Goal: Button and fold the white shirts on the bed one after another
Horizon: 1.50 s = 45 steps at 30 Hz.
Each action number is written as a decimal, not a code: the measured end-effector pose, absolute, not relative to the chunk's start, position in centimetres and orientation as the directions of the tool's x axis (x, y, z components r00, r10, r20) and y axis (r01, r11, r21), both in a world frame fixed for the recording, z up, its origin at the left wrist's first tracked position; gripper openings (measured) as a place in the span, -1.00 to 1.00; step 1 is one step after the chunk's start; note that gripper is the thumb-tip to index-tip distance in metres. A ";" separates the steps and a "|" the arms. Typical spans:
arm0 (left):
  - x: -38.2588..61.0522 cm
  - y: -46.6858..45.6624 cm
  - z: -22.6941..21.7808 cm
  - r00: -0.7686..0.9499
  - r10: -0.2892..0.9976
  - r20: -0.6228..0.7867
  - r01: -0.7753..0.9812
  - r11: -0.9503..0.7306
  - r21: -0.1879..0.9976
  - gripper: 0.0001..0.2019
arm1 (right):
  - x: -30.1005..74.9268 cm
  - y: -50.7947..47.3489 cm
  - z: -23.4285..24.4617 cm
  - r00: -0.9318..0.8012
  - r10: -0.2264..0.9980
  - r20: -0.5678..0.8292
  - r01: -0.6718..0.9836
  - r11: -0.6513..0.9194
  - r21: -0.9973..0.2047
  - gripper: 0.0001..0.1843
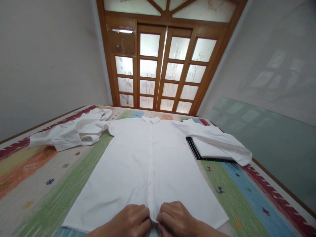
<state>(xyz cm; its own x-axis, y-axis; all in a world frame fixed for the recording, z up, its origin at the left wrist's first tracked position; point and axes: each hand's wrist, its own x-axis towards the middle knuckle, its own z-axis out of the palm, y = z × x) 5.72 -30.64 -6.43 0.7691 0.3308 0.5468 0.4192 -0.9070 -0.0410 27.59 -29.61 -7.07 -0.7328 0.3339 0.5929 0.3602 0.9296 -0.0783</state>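
Observation:
A white button-up shirt lies spread flat, front up, on a striped multicoloured sheet, collar pointing away from me. My left hand and my right hand rest side by side at the shirt's near hem, on either side of the button placket. Both have their fingers curled and pinched on the hem fabric. The shirt's right sleeve drapes over a folded white garment.
A crumpled white garment lies at the far left of the sheet. The folded white garment sits on a dark striped cloth. A wooden door with frosted panes stands behind. A glass panel leans along the right wall.

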 end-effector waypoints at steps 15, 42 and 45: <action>5.6 -30.9 -6.4 0.800 0.270 0.535 0.345 -0.937 -0.044 -0.78 | 27.5 -28.7 -7.5 -0.844 0.236 0.482 0.198 0.972 -0.130 -0.81; 6.7 -12.3 -3.4 0.632 0.768 0.106 0.735 -0.637 0.233 -0.49 | 28.1 -28.5 -12.0 -0.911 0.336 0.241 0.177 0.844 -0.506 -0.75; 7.5 -9.0 -3.8 0.551 0.834 -0.013 0.812 -0.533 0.238 -0.43 | 28.2 -28.1 -11.1 -0.918 0.324 0.229 0.213 0.889 -0.405 -0.83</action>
<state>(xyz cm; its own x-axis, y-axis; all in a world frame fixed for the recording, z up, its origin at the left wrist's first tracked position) 7.55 -9.02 -3.77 0.5510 0.8344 -0.0125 0.8121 -0.5327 0.2383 28.22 -28.14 -11.13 -0.9180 0.3242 0.2286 0.2130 0.8889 -0.4055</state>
